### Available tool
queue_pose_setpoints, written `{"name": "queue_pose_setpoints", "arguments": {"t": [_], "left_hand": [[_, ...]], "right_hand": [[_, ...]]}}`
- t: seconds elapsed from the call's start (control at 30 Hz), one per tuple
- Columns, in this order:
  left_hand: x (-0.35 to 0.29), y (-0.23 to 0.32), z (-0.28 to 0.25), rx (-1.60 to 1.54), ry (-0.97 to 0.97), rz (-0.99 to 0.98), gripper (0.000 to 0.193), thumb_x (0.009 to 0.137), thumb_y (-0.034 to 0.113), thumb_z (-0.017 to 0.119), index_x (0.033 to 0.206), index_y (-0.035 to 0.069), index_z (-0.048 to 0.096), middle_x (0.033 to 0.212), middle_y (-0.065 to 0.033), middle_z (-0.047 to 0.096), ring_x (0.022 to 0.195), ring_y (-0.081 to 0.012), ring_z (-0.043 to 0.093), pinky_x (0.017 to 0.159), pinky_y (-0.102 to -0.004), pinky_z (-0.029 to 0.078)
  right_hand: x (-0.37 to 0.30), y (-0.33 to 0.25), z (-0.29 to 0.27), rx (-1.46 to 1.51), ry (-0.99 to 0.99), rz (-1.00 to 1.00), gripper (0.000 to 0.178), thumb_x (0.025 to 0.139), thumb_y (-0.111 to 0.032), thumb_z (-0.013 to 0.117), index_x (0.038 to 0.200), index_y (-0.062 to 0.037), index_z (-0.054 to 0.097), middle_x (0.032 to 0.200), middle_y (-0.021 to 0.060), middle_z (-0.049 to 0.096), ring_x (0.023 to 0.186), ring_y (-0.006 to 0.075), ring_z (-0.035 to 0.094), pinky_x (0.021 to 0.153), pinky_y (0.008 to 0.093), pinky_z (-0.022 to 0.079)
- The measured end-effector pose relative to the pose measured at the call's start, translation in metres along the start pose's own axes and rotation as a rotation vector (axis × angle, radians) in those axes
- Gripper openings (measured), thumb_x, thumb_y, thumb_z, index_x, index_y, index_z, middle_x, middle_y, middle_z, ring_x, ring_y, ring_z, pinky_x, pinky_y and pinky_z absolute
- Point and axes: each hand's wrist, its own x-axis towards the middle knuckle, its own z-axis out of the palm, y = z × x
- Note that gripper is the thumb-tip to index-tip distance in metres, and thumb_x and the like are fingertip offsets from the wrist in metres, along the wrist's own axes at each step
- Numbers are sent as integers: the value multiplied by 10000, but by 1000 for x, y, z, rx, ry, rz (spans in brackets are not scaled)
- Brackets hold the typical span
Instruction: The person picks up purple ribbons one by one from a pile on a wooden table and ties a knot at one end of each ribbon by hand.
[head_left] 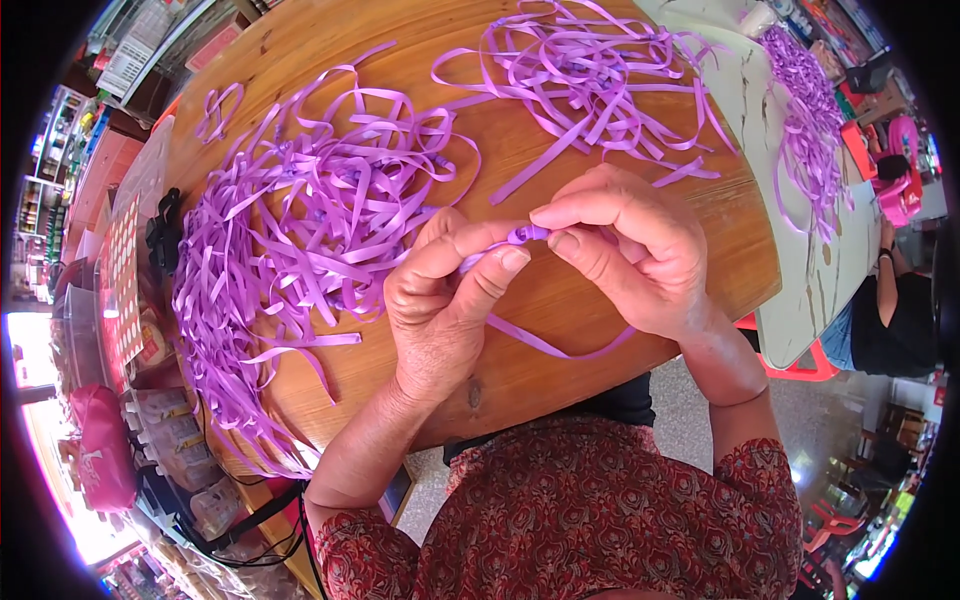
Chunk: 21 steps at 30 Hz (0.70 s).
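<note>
Red patterned cloth shirt (610,510), below left hand (440,300) and right hand (645,250). Large heap of flat purple ribbons (310,215), left of left hand; smaller purple ribbon heap (545,65), beyond right hand; dark lumps already showing in both. Single flat purple ribbon (530,341), between hands, seemingly unfinished: both pinch, thumb to forefinger, at its violet knot or bead (531,233), unclear which.

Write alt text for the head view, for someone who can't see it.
A person's left hand and right hand pinch a purple ribbon at a bunched spot above a wooden table. A large ribbon tangle spreads across the table's left side, a smaller tangle lies beyond the hands, and another heap lies on a pale table at right.
</note>
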Motion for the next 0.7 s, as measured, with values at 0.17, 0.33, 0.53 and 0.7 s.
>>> {"name": "queue_pose_setpoints", "arguments": {"t": [0.17,0.33,0.53,0.7], "left_hand": [[0,-1,-2,33,-16,25,185,782,21,712,963,60,708,706,51,492,668,-78,381,611,-212,318],[2,3,0,98,-56,105,184,787,13,702,970,42,705,701,37,536,654,-87,380,601,-214,329],[1,7,0,178,-85,149,175,795,6,691,969,24,699,706,8,569,639,-98,412,579,-224,353],[1,9,0,207,-115,139,162,800,7,686,962,14,695,692,1,551,632,-99,419,577,-225,357]], "right_hand": [[2,1,2,-122,18,-163,227,760,40,695,975,-16,648,871,80,613,725,140,573,574,233,435],[1,-1,0,-119,39,-126,232,729,25,727,946,-23,658,867,86,618,714,159,583,575,252,452],[1,1,-2,-98,20,-131,226,713,9,742,924,-26,670,840,79,620,696,155,579,572,249,455],[1,1,-3,-56,17,-117,210,695,2,752,891,-26,682,802,72,621,674,153,576,561,246,451]]}}
